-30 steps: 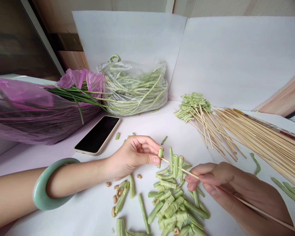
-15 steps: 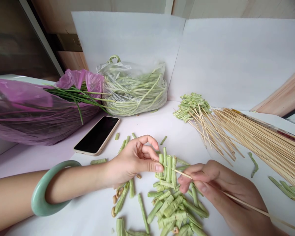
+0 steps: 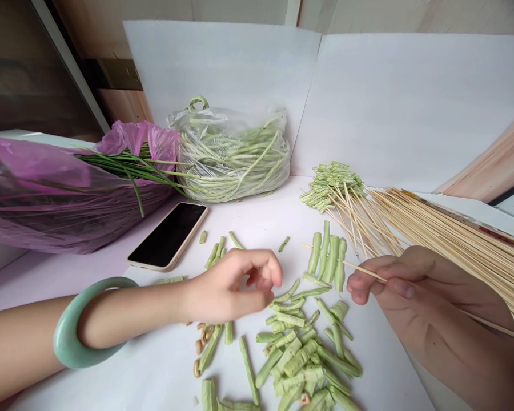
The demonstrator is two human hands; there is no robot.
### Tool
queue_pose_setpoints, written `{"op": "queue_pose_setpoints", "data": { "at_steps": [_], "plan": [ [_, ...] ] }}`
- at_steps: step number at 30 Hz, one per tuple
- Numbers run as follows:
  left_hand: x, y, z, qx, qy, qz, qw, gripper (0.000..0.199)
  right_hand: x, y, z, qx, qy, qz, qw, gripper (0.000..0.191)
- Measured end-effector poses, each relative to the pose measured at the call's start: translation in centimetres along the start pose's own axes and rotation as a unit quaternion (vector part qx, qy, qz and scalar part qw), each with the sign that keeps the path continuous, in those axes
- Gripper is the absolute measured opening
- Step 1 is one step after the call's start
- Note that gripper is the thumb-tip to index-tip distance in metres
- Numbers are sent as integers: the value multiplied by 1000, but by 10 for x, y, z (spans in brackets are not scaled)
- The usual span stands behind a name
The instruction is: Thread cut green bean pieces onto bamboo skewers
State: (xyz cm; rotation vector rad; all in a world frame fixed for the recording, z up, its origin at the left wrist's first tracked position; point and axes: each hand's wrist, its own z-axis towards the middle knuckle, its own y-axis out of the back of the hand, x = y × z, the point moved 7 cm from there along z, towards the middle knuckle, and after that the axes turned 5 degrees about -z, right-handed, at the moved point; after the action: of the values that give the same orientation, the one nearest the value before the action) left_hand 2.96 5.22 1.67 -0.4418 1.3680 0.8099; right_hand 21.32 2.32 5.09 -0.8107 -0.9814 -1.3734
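My right hand point(image 3: 437, 314) pinches a thin bamboo skewer point(image 3: 364, 270) between thumb and fingers. Several short green bean pieces point(image 3: 333, 257) are threaded side by side near the skewer's far end, its tip poking out on their left. My left hand point(image 3: 235, 288) is empty, fingers loosely curled with a gap to the thumb, over the white surface. A pale green bangle point(image 3: 75, 331) circles the left wrist. Below and between the hands lies a loose pile of cut bean pieces point(image 3: 304, 359). Some brown bean seeds point(image 3: 198, 346) and more cut pieces lie below my left hand.
A phone point(image 3: 169, 237) lies at left, beside a purple bag point(image 3: 68, 200) of long green stems. Behind stands a clear bag point(image 3: 235, 154) of long beans. Finished bean skewers point(image 3: 334, 185) are stacked at the back right, with a bundle of bare skewers point(image 3: 458, 245) alongside.
My left hand has let go of the threaded bean pieces and dropped slightly. My right hand has carried the skewer with the bean pieces to the right and a little upward.
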Motion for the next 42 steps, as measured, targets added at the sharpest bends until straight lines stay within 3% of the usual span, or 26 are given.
{"op": "queue_pose_setpoints", "data": {
  "at_steps": [3, 8, 13, 18, 21, 24, 28, 33, 42],
  "plan": [
    [-19, -16, -6, 103, -128, 171, 972, 18, 0, -2, 0, 5, 2, -10, 1000, 7],
    [-12, -34, -12, 183, -155, 329, 913, 24, 0, -4, 2, 10, 2, -15, 1000, 6],
    [-11, -33, -11, 200, -150, 310, 917, 12, 0, -4, 1, 15, 6, -18, 1000, 10],
    [-14, -32, -10, 218, -134, 248, 935, 17, -1, -5, 0, 17, 3, -14, 1000, 9],
    [-11, -23, -6, 177, -97, 170, 965, 18, -1, -6, 0, 22, 7, -16, 1000, 10],
    [-1, -2, 1, 60, -18, 43, 997, 19, 0, -6, 0, 26, 14, -21, 999, 12],
    [13, 20, 5, -80, 22, -116, 990, 22, 1, -8, 0, 28, 9, -29, 999, 10],
    [24, 16, 4, -101, 29, -241, 965, 18, 0, -11, -2, 41, 15, -43, 998, 12],
    [18, 9, 6, -96, 15, -313, 945, 8, -4, -16, -9, 78, 21, -93, 992, 16]
  ]
}}
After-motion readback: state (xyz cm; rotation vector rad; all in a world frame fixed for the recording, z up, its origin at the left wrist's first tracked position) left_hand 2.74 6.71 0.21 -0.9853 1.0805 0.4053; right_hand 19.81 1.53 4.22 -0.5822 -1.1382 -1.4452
